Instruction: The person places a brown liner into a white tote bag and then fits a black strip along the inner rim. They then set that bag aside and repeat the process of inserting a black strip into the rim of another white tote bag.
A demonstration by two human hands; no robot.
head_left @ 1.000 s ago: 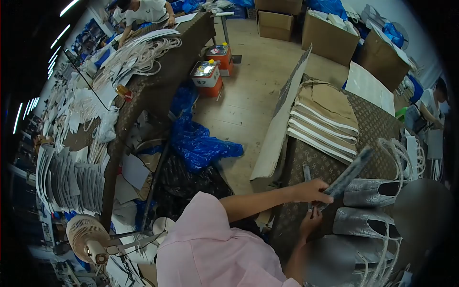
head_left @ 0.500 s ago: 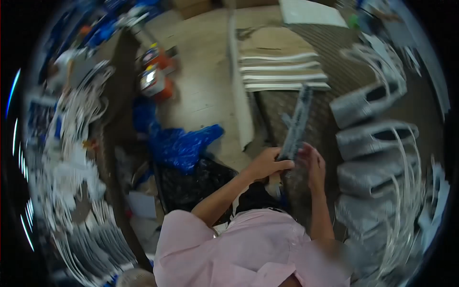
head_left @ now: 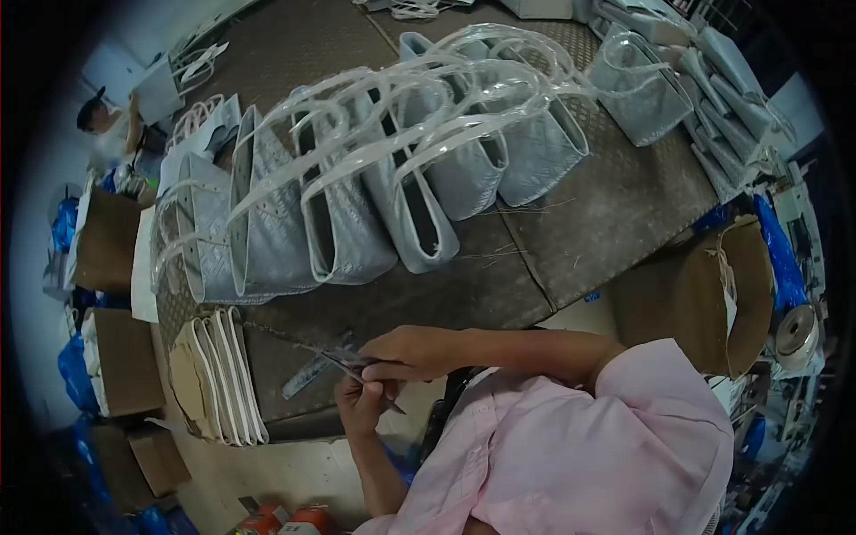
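Observation:
My left hand (head_left: 361,406) is closed round a thin dark strip (head_left: 294,339), which runs out past the fingers toward the upper left. From the right, my right hand (head_left: 410,352) meets it, its fingers pressed together on the same strip near my left thumb. Just beyond the hands, a grey patterned strip (head_left: 308,376) slants over the table edge; whether it joins the held strip I cannot tell. Silver quilted bags (head_left: 352,254) with clear handles stand on the brown table (head_left: 588,241) ahead of the hands.
White-edged tan pieces (head_left: 218,379) lie in a stack at the table's left end. More silver bags (head_left: 727,120) are piled at the back right. Cardboard boxes (head_left: 129,357) stand at the left, and an open one (head_left: 727,303) at the right. A person (head_left: 111,129) is at the far left.
The view has swung so the bags now lie ahead and the stack at the left. My right hand has closed on the strip; its fingers were apart before.

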